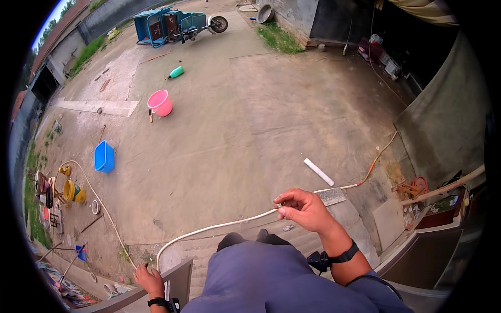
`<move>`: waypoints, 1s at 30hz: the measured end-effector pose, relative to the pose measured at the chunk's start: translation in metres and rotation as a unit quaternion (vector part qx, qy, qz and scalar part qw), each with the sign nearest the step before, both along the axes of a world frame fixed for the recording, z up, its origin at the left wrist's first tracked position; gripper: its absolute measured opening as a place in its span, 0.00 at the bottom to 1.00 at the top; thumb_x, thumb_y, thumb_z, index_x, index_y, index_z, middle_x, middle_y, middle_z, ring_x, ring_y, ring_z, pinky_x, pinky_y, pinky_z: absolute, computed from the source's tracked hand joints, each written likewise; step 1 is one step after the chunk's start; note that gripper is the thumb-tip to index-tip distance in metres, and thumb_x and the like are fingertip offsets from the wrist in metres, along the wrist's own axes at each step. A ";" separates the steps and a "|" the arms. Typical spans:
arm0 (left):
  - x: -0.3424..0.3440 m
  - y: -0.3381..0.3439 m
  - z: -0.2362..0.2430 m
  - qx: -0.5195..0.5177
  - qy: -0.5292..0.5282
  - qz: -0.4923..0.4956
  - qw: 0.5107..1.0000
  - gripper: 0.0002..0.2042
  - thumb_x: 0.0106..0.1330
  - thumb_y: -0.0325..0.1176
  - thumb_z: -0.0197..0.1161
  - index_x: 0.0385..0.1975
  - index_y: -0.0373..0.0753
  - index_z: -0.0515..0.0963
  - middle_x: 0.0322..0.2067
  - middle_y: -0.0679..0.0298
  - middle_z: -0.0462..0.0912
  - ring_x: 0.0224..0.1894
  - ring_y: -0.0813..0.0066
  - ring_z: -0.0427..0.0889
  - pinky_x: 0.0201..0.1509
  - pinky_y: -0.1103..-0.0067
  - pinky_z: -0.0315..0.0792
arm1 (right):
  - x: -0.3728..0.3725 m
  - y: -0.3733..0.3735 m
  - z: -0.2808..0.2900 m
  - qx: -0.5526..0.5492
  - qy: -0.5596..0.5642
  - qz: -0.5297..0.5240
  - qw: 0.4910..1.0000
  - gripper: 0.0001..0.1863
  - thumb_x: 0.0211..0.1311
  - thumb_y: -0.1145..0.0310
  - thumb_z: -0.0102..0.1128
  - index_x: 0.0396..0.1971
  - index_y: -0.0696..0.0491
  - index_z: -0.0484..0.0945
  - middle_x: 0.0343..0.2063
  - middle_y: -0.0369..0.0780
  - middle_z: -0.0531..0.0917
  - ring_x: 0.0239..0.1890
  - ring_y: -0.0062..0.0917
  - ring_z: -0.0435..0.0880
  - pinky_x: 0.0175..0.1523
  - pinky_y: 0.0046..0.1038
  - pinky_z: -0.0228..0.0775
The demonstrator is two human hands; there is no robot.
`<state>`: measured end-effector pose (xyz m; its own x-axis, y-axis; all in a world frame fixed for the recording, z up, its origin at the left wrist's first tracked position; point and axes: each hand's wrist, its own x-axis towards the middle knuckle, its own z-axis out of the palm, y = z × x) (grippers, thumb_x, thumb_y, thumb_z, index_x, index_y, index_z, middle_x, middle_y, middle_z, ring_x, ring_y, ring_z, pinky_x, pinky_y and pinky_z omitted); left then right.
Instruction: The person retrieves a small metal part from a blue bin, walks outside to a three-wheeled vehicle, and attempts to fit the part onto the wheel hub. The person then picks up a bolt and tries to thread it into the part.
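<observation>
Fingers (140, 273) of the left hand (151, 285) curl beside a grey metal frame (180, 281), near left, their grip impossible to tell; the right hand (277, 205), near centre, holds a small metallic-looking piece (279, 205) in a narrow pinch, seemingly for fine control. A cream hose (219, 225) runs past both. Beyond are a white tube (319, 172) and, farther left, a blue bin (106, 157), pink bucket (163, 107) and blue cargo tricycle (193, 22).

Tiny piece (279, 206) pinched in the right hand (307, 211) too small to identify, pale hose (219, 225) partly hidden behind that hand, left forearm (158, 307) cut off below
</observation>
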<state>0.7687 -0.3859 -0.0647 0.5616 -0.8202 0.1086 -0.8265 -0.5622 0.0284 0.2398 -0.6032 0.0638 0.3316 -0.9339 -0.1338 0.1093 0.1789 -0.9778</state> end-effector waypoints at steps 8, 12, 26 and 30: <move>-0.037 -0.173 -0.078 -0.038 0.344 0.137 0.928 0.15 0.61 0.26 0.59 0.46 0.26 0.77 0.42 0.49 0.83 0.46 0.63 0.83 0.53 0.71 0.75 | -0.034 -0.162 -0.044 0.001 -0.022 -0.006 1.000 0.10 0.66 0.78 0.62 0.46 0.58 0.80 0.37 0.37 0.82 0.38 0.20 0.84 0.44 0.24 0.79; -0.066 -0.304 -0.129 -0.003 0.400 0.117 0.909 0.17 0.62 0.28 0.61 0.49 0.25 0.76 0.44 0.48 0.83 0.47 0.61 0.83 0.54 0.71 0.75 | -0.045 -0.270 -0.072 -0.007 -0.005 -0.018 1.000 0.10 0.66 0.76 0.63 0.45 0.58 0.80 0.36 0.37 0.83 0.37 0.20 0.84 0.43 0.24 0.79; -0.202 -0.890 -0.150 0.015 0.432 -0.128 0.893 0.19 0.66 0.33 0.61 0.52 0.27 0.75 0.49 0.45 0.83 0.52 0.58 0.83 0.57 0.69 0.75 | -0.125 -0.644 -0.108 0.074 0.042 -0.103 0.991 0.09 0.66 0.74 0.63 0.45 0.56 0.81 0.35 0.36 0.85 0.35 0.20 0.86 0.39 0.22 0.76; -0.223 -1.001 -0.172 0.025 0.417 -0.119 0.901 0.19 0.65 0.33 0.62 0.51 0.27 0.76 0.48 0.46 0.83 0.51 0.57 0.84 0.56 0.69 0.76 | -0.157 -0.783 -0.126 0.061 0.042 -0.086 0.994 0.09 0.66 0.74 0.62 0.45 0.56 0.81 0.36 0.36 0.84 0.36 0.20 0.85 0.39 0.23 0.76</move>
<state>0.5458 -1.3871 -0.2368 0.2377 -0.9205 -0.3102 -0.6275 -0.3893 0.6744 0.0831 -1.3861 -0.0620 0.1515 -0.9508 -0.2702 0.0676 0.2827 -0.9568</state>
